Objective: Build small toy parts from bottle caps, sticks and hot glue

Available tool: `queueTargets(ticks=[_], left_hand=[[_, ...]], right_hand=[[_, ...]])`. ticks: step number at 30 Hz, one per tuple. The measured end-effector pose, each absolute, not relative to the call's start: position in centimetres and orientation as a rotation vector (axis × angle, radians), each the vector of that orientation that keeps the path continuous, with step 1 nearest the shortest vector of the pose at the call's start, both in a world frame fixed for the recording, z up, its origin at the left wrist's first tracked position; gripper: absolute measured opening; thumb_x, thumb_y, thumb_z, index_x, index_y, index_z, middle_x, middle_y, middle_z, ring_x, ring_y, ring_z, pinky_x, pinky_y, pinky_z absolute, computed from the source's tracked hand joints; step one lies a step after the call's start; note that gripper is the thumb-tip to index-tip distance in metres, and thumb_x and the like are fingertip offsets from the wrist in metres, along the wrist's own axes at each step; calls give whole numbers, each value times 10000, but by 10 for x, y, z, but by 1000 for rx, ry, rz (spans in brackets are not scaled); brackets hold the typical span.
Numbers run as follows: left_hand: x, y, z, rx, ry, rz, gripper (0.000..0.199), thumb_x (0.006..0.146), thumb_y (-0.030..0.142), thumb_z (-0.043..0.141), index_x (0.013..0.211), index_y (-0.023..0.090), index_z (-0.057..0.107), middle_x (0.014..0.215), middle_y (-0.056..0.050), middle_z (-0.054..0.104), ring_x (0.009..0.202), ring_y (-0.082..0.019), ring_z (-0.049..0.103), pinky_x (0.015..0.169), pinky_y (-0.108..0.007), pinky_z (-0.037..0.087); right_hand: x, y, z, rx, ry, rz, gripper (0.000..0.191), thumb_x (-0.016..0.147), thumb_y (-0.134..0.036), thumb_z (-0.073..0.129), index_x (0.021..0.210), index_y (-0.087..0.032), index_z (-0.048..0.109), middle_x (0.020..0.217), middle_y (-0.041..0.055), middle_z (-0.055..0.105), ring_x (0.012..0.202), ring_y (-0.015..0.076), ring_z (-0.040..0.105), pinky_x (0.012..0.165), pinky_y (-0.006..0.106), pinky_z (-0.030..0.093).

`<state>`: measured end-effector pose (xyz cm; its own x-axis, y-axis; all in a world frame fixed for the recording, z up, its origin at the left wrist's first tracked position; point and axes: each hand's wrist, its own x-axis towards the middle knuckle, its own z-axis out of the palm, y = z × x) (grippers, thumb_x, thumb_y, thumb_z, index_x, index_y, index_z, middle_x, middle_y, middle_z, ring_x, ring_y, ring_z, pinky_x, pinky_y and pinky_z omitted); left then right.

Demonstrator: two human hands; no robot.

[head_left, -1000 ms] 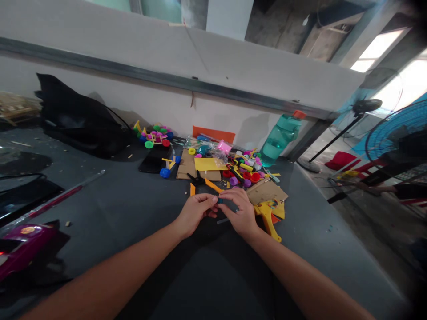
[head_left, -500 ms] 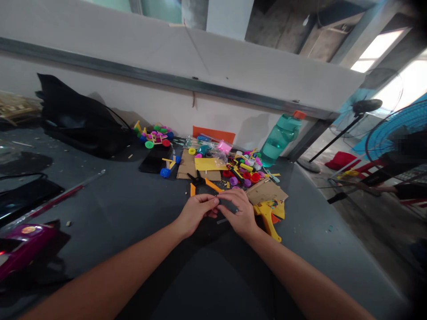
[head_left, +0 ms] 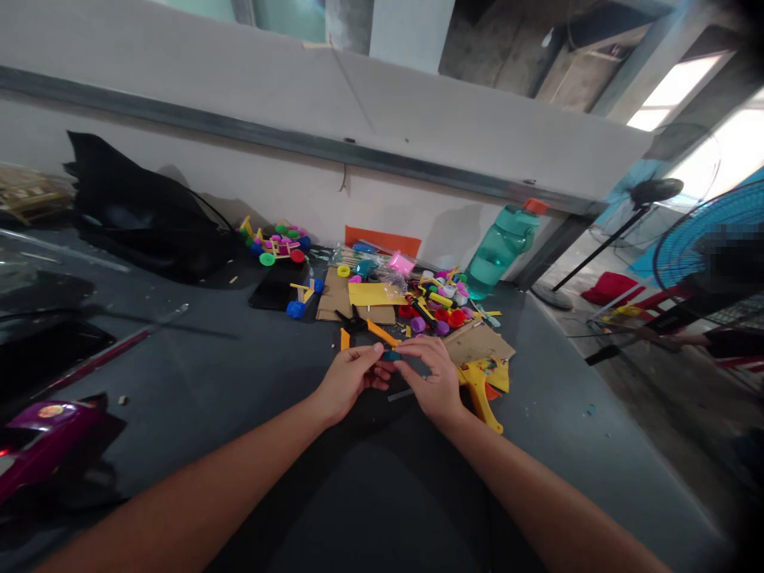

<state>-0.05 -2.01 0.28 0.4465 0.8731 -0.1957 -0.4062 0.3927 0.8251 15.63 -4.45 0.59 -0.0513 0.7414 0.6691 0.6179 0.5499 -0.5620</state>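
My left hand (head_left: 349, 384) and my right hand (head_left: 433, 380) meet above the dark grey table (head_left: 239, 374), pinching a small teal piece (head_left: 391, 356) between their fingertips. Just beyond them lie orange-handled pliers (head_left: 358, 325) with black jaws. Past my right hand is a yellow plastic tool (head_left: 477, 390), its shape partly hidden, beside a cardboard piece (head_left: 477, 344). A thin grey stick (head_left: 399, 395) lies under my hands. Behind the pliers spread yellow card (head_left: 373, 294) and several coloured bottle caps (head_left: 445, 317).
A small toy of sticks and bottle-cap wheels (head_left: 274, 245) and a black phone (head_left: 278, 286) stand at the back. There is a teal water bottle (head_left: 501, 251) at the back right, a black bag (head_left: 140, 211) at the back left, and a magenta toy car (head_left: 44, 430) at the front left.
The teal piece now shows clearly between my fingertips. My hands have shifted slightly apart, and my right hand has turned a little. The objects on the table have not moved.
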Motion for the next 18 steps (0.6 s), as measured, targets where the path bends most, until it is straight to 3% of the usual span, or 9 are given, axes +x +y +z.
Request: queueTargets(ticks=[18], left_hand=[[-1,-19,0,822,673,866,246,714,353,674,730,108,652,659,-34,632,581,-98,558,570,-244,482]], right_hand=[[155,-45,8,-1134,-1745,193,126,765,-226,625,880,-260,665,891,36,660,903,201,578,831,399,447]])
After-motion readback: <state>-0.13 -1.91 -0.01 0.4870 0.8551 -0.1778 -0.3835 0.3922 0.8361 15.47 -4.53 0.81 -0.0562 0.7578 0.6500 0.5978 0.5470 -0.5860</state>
